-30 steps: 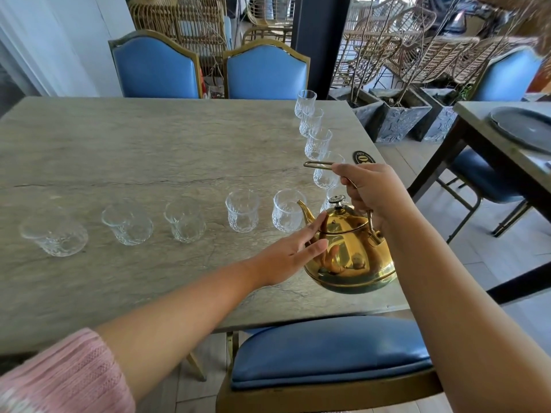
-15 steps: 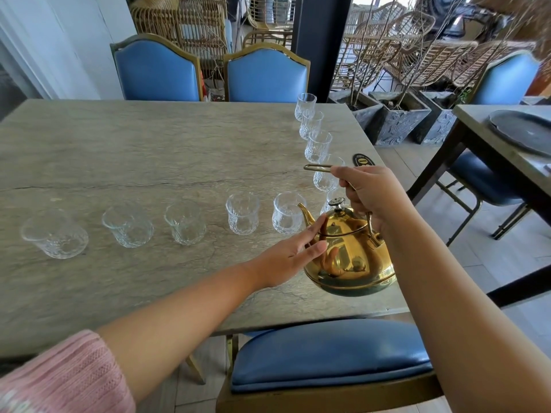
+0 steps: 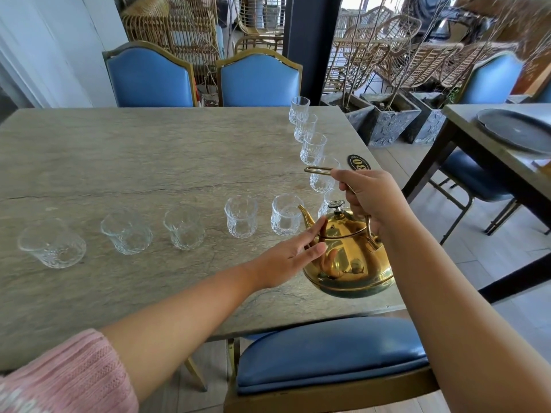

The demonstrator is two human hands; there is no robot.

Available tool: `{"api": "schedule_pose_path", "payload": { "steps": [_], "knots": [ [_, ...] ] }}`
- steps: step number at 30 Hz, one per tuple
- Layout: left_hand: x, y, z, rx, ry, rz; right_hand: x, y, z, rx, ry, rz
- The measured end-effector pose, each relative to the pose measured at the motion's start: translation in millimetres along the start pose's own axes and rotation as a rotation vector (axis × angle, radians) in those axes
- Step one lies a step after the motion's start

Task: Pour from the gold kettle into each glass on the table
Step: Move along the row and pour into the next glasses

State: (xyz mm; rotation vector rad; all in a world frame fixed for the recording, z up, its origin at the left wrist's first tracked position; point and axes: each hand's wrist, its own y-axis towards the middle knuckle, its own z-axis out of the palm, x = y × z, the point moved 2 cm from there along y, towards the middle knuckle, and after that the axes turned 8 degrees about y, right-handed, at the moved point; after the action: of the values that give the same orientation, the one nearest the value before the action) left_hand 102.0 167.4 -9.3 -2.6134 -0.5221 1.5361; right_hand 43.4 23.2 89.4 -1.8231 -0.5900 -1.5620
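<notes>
A shiny gold kettle hangs just above the near right part of the stone table, its spout aimed left at a clear glass. My right hand grips the kettle's thin top handle. My left hand lies flat against the kettle's left side, fingers stretched. Several clear patterned glasses stand in a row to the left, such as one glass and the far-left glass. Another line of glasses runs away along the right edge; the nearest is partly hidden behind the kettle's lid.
A blue padded chair seat sits under the table's near edge. Two blue chairs stand at the far side. A black round number plaque lies by the right edge. A second table with a dark plate stands to the right.
The kettle has barely shifted, staying lifted by the nearest glass with both hands in the same hold. The view has edged slightly.
</notes>
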Motion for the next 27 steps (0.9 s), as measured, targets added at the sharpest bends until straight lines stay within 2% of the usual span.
{"api": "schedule_pose_path", "payload": {
  "steps": [8,19,27],
  "knots": [
    [1,-3,-3,0.006,0.050,0.029,-8,-5,0,-0.039,0.036,-0.023],
    [1,-4,-7,-0.026,0.246,0.047,-18,-20,-5,-0.206,0.208,-0.054],
    [-15,-10,1,-0.094,0.324,0.030,-16,-34,-19,-0.175,0.293,-0.078]
  ]
}}
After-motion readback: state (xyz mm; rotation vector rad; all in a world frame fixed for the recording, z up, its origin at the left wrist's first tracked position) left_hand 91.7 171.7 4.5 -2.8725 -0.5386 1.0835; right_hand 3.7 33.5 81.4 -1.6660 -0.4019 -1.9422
